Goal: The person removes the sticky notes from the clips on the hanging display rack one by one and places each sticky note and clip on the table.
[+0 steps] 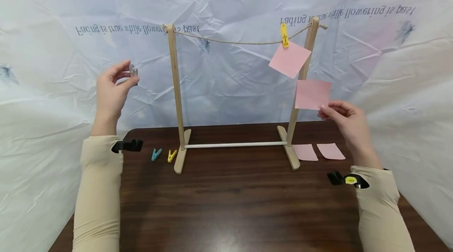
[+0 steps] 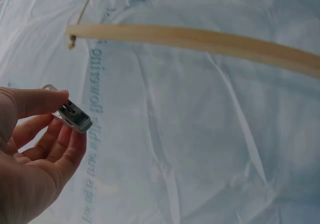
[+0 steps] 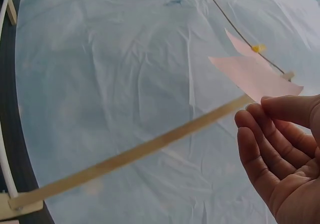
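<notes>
My left hand pinches a clear grey clothespin between thumb and fingers, raised left of the wooden stand. In the left wrist view the clothespin shows its metal spring. By its lower right corner, my right hand pinches a pink paper square, held up in front of the stand's right post. Just above it, another pink square hangs tilted from the twine, clipped by a yellow clothespin.
A blue clothespin and a yellow clothespin lie on the dark table, left of the stand's left foot. Two pink squares, one nearer the right foot and one beyond it, lie flat. A printed sheet hangs behind.
</notes>
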Demonstrator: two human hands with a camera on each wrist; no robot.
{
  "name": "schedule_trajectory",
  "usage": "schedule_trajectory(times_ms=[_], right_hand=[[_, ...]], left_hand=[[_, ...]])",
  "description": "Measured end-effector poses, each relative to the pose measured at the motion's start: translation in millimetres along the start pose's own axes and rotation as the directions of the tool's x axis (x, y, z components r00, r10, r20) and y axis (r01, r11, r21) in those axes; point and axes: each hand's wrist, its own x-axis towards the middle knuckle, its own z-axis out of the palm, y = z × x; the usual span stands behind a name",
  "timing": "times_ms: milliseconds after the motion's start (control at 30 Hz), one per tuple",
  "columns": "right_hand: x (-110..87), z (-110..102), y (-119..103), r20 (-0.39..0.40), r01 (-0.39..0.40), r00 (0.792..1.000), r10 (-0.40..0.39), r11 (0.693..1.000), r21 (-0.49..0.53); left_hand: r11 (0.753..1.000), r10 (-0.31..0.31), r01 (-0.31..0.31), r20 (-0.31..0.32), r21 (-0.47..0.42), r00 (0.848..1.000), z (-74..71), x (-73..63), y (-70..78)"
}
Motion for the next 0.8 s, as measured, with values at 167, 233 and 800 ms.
schedule_trajectory(times_ms=[167,233,800], right_hand=[[-9.1,-20.3,0.5,-0.037,-0.011,0.999,0.012,0.999,0.03],[-13.1,-28.4,0.1,-0.05,-0.022,0.998,0.024,0.999,0.036],[-38.7,-88.9,18.3,-0.08,-0.173,0.983,0.164,0.977,-0.125]], left_hand=[[0.989,-0.07,0.067,0.02,0.13,0.997,-12.4,-8.3,-26.8],[0.977,-0.099,0.093,0.022,0.191,0.995,-17.0,-11.3,-39.5],[0.805,-0.279,0.144,0.151,0.576,0.948,-48.5,-52.1,-134.6]])
